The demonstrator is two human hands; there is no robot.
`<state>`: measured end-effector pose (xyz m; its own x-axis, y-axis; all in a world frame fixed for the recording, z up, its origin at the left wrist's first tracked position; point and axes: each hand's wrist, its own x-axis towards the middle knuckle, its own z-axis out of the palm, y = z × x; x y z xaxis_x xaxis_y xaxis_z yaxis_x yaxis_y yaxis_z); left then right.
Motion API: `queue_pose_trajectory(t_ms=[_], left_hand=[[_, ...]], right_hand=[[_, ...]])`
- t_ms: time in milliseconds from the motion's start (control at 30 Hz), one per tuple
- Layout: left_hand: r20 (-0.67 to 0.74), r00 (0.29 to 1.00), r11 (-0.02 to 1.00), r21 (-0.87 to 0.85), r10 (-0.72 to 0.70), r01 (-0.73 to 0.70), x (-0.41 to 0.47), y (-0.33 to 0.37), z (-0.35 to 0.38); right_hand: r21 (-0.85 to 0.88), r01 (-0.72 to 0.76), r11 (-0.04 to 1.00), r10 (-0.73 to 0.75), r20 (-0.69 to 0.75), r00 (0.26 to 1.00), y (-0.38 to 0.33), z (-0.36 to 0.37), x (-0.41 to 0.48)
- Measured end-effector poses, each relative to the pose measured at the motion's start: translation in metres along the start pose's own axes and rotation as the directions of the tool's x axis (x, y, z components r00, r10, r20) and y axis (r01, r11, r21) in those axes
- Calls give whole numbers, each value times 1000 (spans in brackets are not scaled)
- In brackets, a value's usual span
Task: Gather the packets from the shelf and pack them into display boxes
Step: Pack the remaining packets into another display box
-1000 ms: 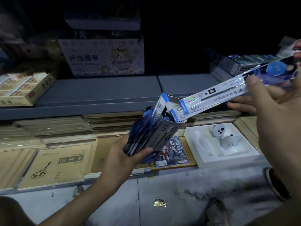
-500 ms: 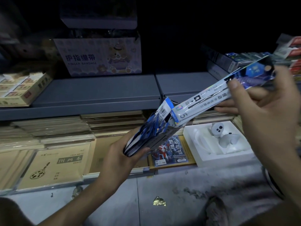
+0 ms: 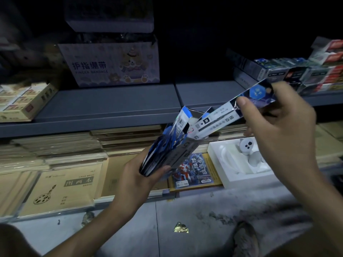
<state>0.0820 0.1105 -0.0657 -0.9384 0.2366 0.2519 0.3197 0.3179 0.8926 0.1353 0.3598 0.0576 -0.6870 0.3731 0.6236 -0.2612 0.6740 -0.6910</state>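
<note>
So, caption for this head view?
Right hand holds a long packet, tip inside the display box in the left hand.

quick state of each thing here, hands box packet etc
display box, open at top, tilted, packets inside, gripped by left hand
packet, slanted, lower end at the box mouth, pinched by right hand
finger bandage carton, upright on shelf, top flaps open
foil scrap, crumpled on floor

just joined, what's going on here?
A person is packing stock at a store shelf. The left hand grips a tilted, open display box that already holds several blue packets. The right hand pinches a long packet by its upper end, its lower end at the box's open mouth.
</note>
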Motion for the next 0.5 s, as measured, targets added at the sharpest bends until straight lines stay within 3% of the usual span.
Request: queue_pose_trajectory(t_ms=[233, 367, 500], left_hand=[[12, 1000, 1000, -25, -9, 9, -1, -3, 4], [20, 1000, 1000, -18, -11, 12, -3, -1, 4], [25, 1000, 1000, -2, 12, -12, -6, 2, 5]], right_hand=[[158, -87, 984, 92, -20, 996, -1, 4, -1], [165, -77, 983, 80, -6, 997, -4, 15, -7], [140, -196, 971, 188, 69, 980, -3, 33, -17]])
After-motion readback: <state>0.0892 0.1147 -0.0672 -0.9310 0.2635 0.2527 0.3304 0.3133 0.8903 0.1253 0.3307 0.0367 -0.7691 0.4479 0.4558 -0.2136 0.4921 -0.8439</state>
